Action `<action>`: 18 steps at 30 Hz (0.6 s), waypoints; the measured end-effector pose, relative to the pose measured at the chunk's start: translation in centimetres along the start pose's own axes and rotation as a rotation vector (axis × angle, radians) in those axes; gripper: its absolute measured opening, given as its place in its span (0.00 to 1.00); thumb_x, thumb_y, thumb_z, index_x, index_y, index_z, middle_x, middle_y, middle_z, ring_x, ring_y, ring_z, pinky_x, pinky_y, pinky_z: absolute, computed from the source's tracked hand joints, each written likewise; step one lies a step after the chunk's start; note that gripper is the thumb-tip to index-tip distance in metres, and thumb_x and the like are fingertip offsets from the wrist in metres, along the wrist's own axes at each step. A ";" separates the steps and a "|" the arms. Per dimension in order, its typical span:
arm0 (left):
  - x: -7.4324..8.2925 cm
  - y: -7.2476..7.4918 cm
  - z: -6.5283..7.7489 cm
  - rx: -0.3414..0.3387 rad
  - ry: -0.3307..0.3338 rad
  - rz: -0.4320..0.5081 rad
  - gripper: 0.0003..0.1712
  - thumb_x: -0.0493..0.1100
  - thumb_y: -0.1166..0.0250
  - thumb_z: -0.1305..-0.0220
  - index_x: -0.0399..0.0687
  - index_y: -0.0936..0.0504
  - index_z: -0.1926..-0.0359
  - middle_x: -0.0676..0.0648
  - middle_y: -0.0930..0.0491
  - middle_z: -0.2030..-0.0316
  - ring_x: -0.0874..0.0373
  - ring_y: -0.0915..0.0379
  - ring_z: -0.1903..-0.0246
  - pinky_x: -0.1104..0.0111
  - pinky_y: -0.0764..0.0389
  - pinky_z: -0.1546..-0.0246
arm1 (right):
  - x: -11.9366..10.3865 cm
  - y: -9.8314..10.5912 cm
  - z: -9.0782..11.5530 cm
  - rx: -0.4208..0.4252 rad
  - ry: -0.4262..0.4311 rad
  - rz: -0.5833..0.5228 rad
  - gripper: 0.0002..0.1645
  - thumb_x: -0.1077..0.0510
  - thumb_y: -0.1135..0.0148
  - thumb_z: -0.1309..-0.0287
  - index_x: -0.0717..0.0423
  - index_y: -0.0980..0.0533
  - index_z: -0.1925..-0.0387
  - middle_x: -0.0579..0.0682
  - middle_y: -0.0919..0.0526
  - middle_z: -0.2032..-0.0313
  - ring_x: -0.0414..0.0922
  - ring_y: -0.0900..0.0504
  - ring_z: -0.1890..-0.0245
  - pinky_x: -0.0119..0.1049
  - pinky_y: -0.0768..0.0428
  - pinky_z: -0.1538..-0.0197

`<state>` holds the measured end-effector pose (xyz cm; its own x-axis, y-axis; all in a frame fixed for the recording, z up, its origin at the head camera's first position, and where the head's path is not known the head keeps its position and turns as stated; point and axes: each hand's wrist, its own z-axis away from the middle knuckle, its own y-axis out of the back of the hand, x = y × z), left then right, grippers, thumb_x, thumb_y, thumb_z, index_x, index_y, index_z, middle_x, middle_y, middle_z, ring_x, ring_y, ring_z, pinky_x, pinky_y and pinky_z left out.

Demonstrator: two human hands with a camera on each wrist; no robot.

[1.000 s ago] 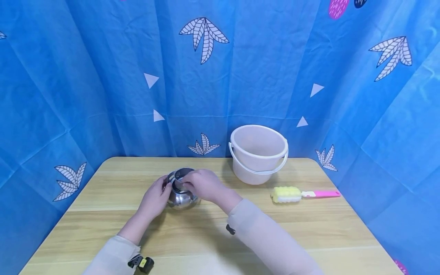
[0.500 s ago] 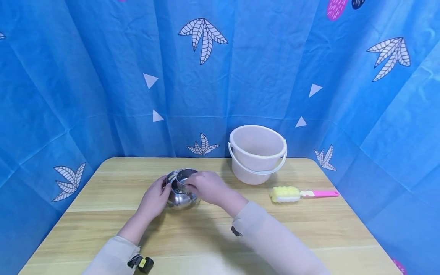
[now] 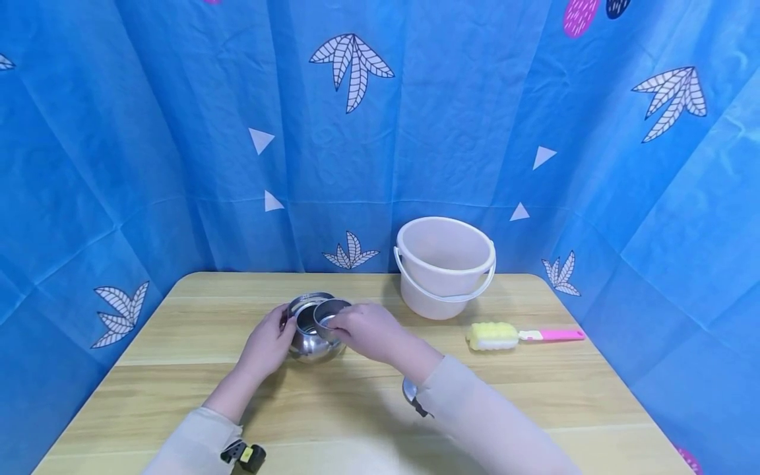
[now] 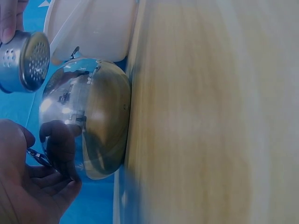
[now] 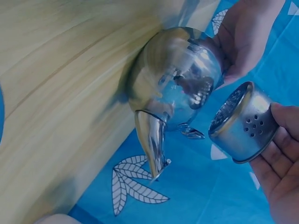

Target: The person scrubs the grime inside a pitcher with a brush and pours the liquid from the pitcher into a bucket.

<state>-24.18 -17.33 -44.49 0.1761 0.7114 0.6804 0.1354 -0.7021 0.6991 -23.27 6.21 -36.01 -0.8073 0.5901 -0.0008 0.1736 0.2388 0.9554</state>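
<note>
A round, shiny steel teapot [image 3: 313, 346] stands on the table with its top uncovered; its spout [image 5: 152, 142] shows in the right wrist view. My left hand [image 3: 267, 343] grips its left side, thumb by a small metal lug [image 4: 39, 157] and fingers against the body. In my right hand [image 3: 371, 333] is a steel tea strainer [image 5: 245, 123], pinched at its wall between thumb and fingers. Its base and side are pierced with holes. Both wrist views show the strainer clear of the teapot, above its opening and off to the right.
A white bucket [image 3: 442, 287] with a handle stands at the back right. A yellow sponge brush [image 3: 494, 336] with a pink handle lies right of it. Beside my right sleeve lies a round silver thing [image 3: 409, 389], partly hidden. Blue curtain [image 3: 380, 165] surrounds the table.
My right hand has lifted the strainer out of the teapot's mouth and moved it right and nearer. The silver thing by the sleeve has come into view. My left hand stays put.
</note>
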 end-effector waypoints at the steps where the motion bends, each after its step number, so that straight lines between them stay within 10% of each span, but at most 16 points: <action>1: 0.0 0.0 0.0 -0.001 0.003 0.001 0.31 0.47 0.51 0.23 0.27 0.37 0.30 0.26 0.33 0.35 0.31 0.35 0.36 0.42 0.35 0.34 | 0.0 0.1 0.2 0.005 0.005 -0.001 0.07 0.55 0.37 0.33 0.45 0.13 0.59 0.40 0.12 0.65 0.37 0.15 0.64 0.31 0.17 0.60; 18: -0.1 -0.1 0.1 0.010 -0.009 0.004 0.31 0.47 0.51 0.23 0.26 0.37 0.30 0.26 0.33 0.35 0.31 0.34 0.36 0.42 0.35 0.33 | -0.4 -0.2 2.6 -0.020 0.031 0.010 0.05 0.54 0.36 0.34 0.44 0.15 0.62 0.39 0.14 0.67 0.36 0.18 0.69 0.27 0.21 0.68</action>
<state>-24.14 -17.37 -44.62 0.1852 0.7085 0.6810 0.1446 -0.7051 0.6942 -21.51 7.90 -36.92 -0.8228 0.5681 0.0174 0.1706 0.2175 0.9610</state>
